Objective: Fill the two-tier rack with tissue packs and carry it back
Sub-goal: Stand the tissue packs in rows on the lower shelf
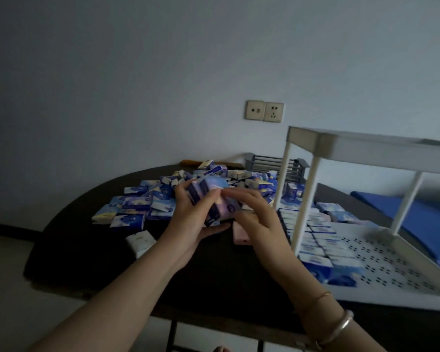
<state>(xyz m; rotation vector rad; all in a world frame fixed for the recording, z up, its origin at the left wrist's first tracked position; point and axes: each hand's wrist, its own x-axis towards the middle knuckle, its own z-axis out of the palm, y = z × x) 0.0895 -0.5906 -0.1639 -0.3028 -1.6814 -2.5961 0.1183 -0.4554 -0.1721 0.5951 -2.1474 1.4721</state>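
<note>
Both hands are raised over the middle of a dark round table (87,250), working one bundle. The left hand (188,219) grips a stack of tissue packs (208,196), fingers curled round its far side and thumb beneath; the stack sits tilted, clear of the tabletop. The right hand (249,214) meets the same stack from the right, its fingertips pinching the stack's upper near edge; the frame is blurred here, so the exact contact cannot be settled. Two bangles sit on the right wrist. Behind and to the left of the hands lies a loose heap of packs (148,201), blue and white, spread across the far half of the table. A single pale pack (140,241) lies apart, just left of the left forearm, and a pink pack (240,236) lies under the right hand. The white two-tier rack (366,148) stands at the right of the table, just beside the right forearm. Its lower tier holds rows of packs (313,240) along its left part; the remaining perforated floor is bare. A grey slatted rack (269,163) stands behind, below a wall socket (264,111).
</note>
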